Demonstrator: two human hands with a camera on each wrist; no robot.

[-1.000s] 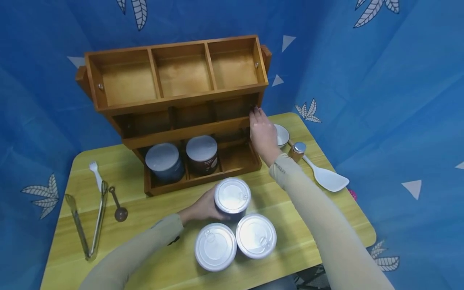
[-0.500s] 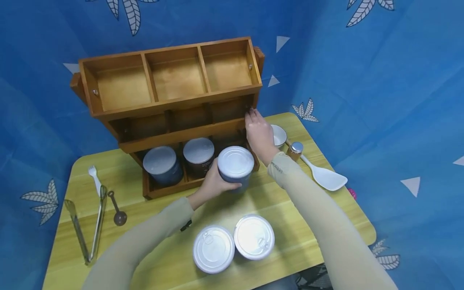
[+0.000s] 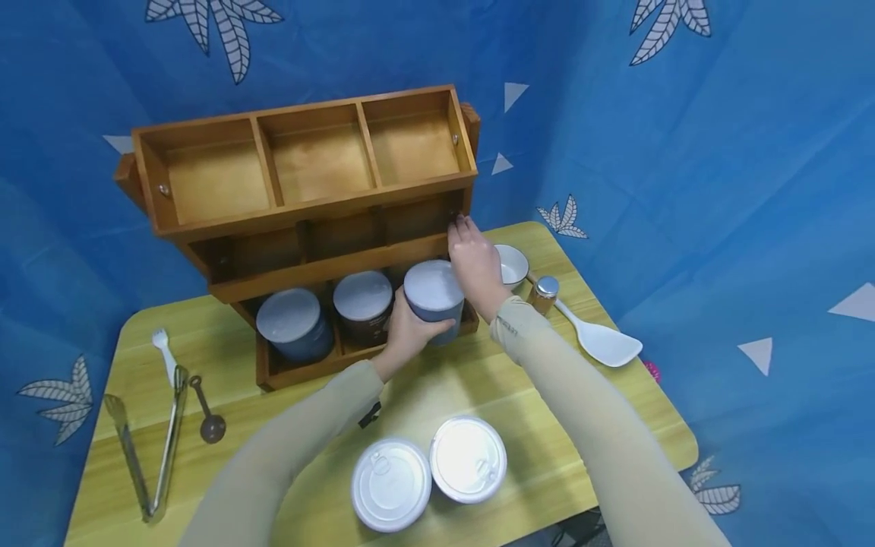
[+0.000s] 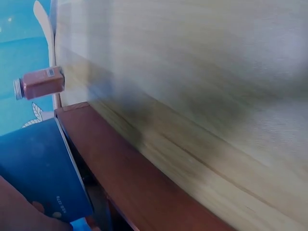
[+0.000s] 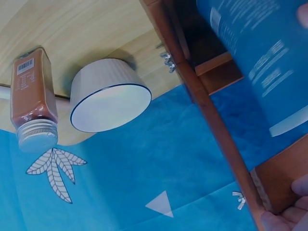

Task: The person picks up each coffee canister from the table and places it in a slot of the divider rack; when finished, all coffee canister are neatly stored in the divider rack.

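A person's left hand grips a blue can at the right compartment of the bottom tier of a wooden rack, the thumb across the can's front. The right hand holds the rack's right end by the middle tier. Whether the can's base rests on the compartment floor is hidden.

Handling it well likely means keeping the can level, guiding its base past the low front board, and easing the fingers out without nudging the neighbour — while a steady right hand keeps the rack from shifting.

In the same tier, a blue can with a pale lid stands in the left compartment and a dark brown can in the middle one. Two more cans, a left one and a right one, stand side by side near the front of the surface. Lids hide the contents of all five. Right of the rack are a white bowl and a silver-capped jar — its filling looks reddish brown.
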